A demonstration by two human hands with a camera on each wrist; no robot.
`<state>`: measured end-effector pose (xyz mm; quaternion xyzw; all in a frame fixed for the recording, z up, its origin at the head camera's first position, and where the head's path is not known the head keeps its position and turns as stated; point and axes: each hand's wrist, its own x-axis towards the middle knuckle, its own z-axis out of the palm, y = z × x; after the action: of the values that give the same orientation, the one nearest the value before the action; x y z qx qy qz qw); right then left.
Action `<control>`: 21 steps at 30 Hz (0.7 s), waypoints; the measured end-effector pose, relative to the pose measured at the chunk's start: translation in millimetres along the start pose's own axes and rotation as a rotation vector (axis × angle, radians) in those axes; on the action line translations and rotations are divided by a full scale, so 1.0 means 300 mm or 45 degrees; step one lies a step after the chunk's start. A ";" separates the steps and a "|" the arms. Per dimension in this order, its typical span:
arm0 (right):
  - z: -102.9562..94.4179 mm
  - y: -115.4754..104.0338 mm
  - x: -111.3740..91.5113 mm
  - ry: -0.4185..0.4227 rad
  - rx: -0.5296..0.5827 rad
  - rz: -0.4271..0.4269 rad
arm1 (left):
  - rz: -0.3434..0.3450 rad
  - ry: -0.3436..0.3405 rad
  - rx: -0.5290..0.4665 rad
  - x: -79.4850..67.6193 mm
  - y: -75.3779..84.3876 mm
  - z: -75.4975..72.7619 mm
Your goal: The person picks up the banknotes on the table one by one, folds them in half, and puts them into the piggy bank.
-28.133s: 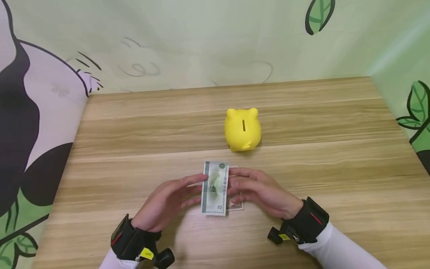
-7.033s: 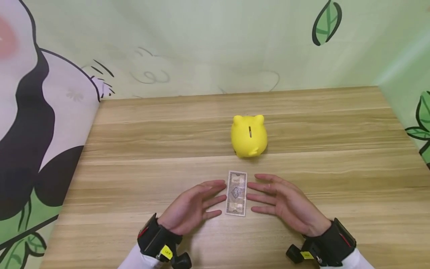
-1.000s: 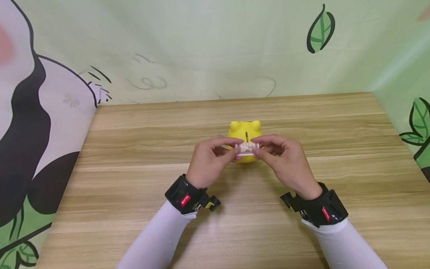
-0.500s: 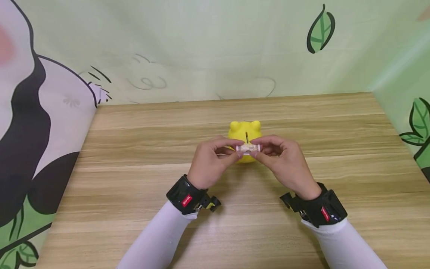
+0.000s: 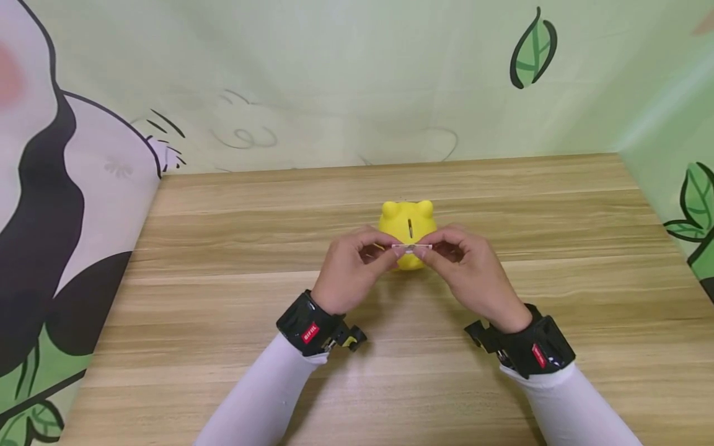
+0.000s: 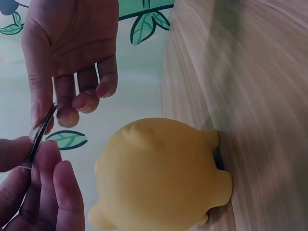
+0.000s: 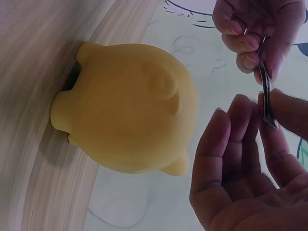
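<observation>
A folded banknote (image 5: 411, 248) spans the gap between both hands, seen nearly edge-on in the head view. My left hand (image 5: 350, 267) pinches its left end between thumb and fingers. The right hand (image 5: 475, 267) pinches the other end the same way. In both wrist views the banknote (image 6: 40, 135) looks like a thin, slightly bent strip. Just behind and below the hands stands a yellow piggy bank (image 5: 395, 220) with its coin slot (image 5: 409, 228) on top. From the right wrist view, the piggy bank (image 7: 130, 106) is apart from the fingers.
The wood-grain table (image 5: 251, 235) runs back to a pale green printed backdrop (image 5: 334, 80). Cartoon panels stand along the left and right sides. Each wrist wears a black strap with a small camera.
Earlier the banknote lay flat on the table, with a green note on top at first. Now it is held, folded, by the piggy bank. Over the last second it narrowed from a band to a thin strip.
</observation>
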<state>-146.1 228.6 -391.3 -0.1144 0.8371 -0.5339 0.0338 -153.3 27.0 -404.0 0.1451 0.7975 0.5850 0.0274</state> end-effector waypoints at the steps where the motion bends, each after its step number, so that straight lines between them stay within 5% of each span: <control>1: 0.000 -0.001 -0.001 -0.009 0.006 0.004 | 0.004 -0.007 -0.005 0.000 0.000 0.001; 10: 0.006 0.002 -0.003 -0.042 -0.036 -0.069 | 0.003 -0.113 -0.174 -0.004 -0.001 0.017; 21: 0.016 -0.019 -0.008 -0.188 0.135 -0.007 | 0.051 -0.075 -0.165 -0.007 0.003 0.009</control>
<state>-142.0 222.7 -388.4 -0.1538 0.8025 -0.5677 0.1000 -150.4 29.3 -404.3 0.1761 0.7537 0.6313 0.0486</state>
